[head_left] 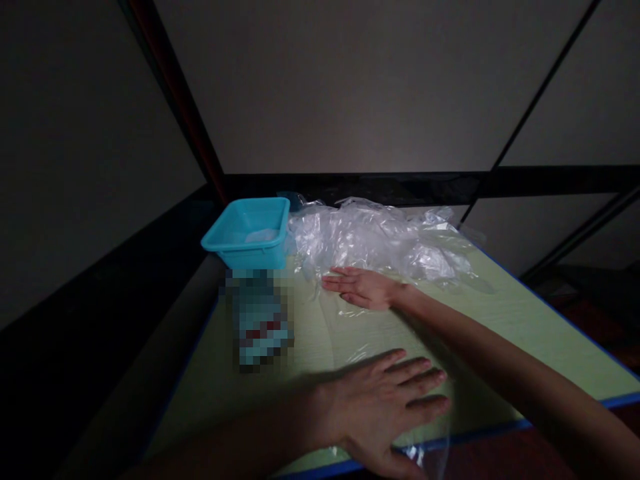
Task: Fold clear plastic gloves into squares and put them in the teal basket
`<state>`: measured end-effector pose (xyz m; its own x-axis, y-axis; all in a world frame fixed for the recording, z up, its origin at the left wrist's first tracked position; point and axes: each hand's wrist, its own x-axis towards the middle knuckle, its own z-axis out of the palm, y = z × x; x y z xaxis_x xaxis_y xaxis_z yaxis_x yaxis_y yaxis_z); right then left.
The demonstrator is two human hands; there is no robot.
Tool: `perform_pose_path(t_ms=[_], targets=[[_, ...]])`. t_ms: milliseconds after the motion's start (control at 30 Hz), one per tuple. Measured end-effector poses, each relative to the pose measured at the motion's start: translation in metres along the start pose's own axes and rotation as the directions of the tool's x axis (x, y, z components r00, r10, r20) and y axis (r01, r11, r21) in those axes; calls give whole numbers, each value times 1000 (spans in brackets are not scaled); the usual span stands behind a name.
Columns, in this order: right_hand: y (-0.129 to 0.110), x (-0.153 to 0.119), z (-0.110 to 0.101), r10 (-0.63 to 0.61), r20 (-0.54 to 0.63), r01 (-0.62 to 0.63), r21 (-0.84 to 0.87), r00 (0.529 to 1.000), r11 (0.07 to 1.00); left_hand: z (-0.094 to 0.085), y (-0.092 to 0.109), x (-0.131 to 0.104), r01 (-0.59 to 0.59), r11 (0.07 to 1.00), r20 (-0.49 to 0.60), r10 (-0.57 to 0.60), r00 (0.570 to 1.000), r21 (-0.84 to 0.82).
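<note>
A clear plastic bag point(360, 333) lies spread over the pale yellow-green table point(500, 340), one end hanging past the near edge. My left hand point(385, 407) is over the near end of that bag with its fingers spread. Farther back, my right hand point(363, 288) rests flat on the bag's far part, fingers stretched out to the left. Neither hand grips anything. Just beyond my right hand is a heap of crumpled clear plastic bags point(360, 233).
At the back left stands a turquoise plastic basin point(250, 257) with something whitish inside. A pixelated, blurred item point(263, 320) lies in front of it. Blue edging point(620, 400) borders the table. Panelled walls point(350, 87) rise behind and to the left.
</note>
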<state>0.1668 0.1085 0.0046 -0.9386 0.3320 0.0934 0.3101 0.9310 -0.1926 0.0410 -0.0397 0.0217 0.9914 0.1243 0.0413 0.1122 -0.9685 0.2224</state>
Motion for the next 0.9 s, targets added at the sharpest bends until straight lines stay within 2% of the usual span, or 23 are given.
perform_pose_path(t_ms=[133,233,333,433,533,633,767,900], targets=[[1,-18,-34,68,-101,-73,-43,993,996,2,-2,-1,-35,999,1,35,999,-40],[-11,-51,-63,157,-235,-175,-56,959,983,1,-5,-3,-71,993,4,72,997,-97],[-27,-89,-73,273,-255,-289,-27,928,957,-3,-9,-5,-94,978,27,100,995,-186],[-38,-121,-60,345,-200,-345,36,917,938,-8,-12,-7,-94,955,44,110,993,-283],[-44,-135,-38,367,-133,-359,81,921,930,-10,-13,-9,-82,940,53,105,993,-333],[-47,-132,-23,337,-72,-330,97,939,939,-9,-11,-9,-84,939,39,103,994,-334],[-43,-117,-14,272,-45,-266,106,961,958,-4,-9,-9,-87,952,24,99,995,-295],[-32,-111,-10,313,7,-312,94,950,945,1,-9,-9,-104,963,13,111,994,-248]])
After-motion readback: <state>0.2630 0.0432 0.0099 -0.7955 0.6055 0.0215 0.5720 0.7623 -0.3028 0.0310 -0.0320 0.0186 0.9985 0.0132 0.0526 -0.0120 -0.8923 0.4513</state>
